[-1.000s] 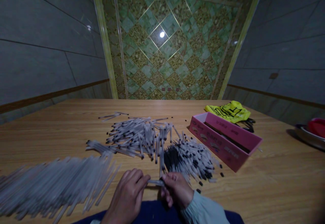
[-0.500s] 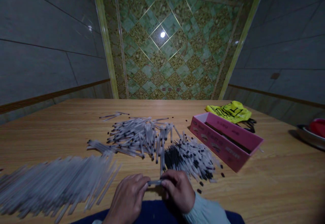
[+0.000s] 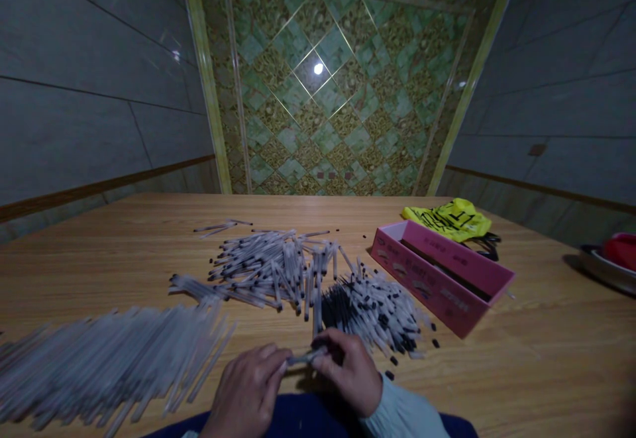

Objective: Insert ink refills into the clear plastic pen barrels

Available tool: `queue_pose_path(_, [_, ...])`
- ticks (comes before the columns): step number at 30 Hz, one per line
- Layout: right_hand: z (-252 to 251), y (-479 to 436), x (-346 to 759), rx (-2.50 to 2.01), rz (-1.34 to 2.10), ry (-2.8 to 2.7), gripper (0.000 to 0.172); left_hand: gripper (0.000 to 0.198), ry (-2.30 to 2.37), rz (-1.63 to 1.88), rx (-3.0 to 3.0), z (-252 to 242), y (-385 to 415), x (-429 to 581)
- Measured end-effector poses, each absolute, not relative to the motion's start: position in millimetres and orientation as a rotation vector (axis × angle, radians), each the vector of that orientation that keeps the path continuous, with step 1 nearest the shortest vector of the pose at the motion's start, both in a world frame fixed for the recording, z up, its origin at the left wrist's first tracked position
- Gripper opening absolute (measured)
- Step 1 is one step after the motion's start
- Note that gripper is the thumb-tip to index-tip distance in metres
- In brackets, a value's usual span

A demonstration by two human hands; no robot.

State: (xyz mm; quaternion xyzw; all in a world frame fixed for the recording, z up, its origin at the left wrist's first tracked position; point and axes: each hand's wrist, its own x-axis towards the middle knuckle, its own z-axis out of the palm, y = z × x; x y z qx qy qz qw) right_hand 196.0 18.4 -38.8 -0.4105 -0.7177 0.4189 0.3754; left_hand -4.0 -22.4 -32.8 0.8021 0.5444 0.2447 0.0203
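Between my two hands, low in the middle of the head view, is a slim greyish pen-like tube point(image 3: 301, 359). My left hand point(image 3: 251, 385) pinches its left end between thumb and fingers. The right end sits in the fingertips of my right hand point(image 3: 348, 366), partly hidden by them. Just beyond my right hand lies a heap of short clear pieces with black parts point(image 3: 382, 305). Left of my left hand spreads a large pile of long clear tubes point(image 3: 109, 358). Farther back is a pile of black-ended clear tubes point(image 3: 263, 262).
A pink open-topped box point(image 3: 437, 279) stands at the right, with a yellow printed bag point(image 3: 450, 218) behind it. Small black caps point(image 3: 389, 375) lie loose near my right hand. A dish with something red point(image 3: 619, 251) is at the far right of the wooden table point(image 3: 556, 338).
The fingers of my right hand have shifted slightly on the tube, which now tilts up a little to the right. My left hand has hardly moved.
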Motion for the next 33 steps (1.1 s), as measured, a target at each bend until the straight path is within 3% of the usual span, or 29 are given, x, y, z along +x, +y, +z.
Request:
queue_pose_path(4, [-60,20,185,-1.157,1.754,-1.501,0.072,0.026,1.712,0.734,2.743,-35,-22,-5])
queue_pose_path(9, [-61,22,189,-1.091,1.855,-1.393,0.064,0.029,1.651,0.718,2.764,-40,-23,-4])
queue_pose_path(12, [-51,22,195,-0.949,1.609,-1.613,0.057,0.027,1.661,0.772,2.622,-38,-24,-3])
queue_pose_path(18, [-27,20,213,-0.652,0.541,-2.315,0.041,0.030,1.451,0.776,2.180,-20,-24,0])
queue_pose_path(20, [-22,19,216,-0.577,0.444,-2.390,0.041,0.036,1.371,0.778,2.095,-18,-23,-1])
queue_pose_path(23, [-23,16,211,-0.680,0.625,-2.267,0.042,0.036,1.414,0.768,2.110,-22,-22,-4])
queue_pose_path(29, [-49,18,191,-1.106,1.534,-1.767,0.059,0.024,1.600,0.781,2.586,-31,-23,-7])
queue_pose_path(33, [-53,22,195,-0.984,1.468,-1.818,0.055,0.022,1.527,0.909,2.595,-30,-25,-2])
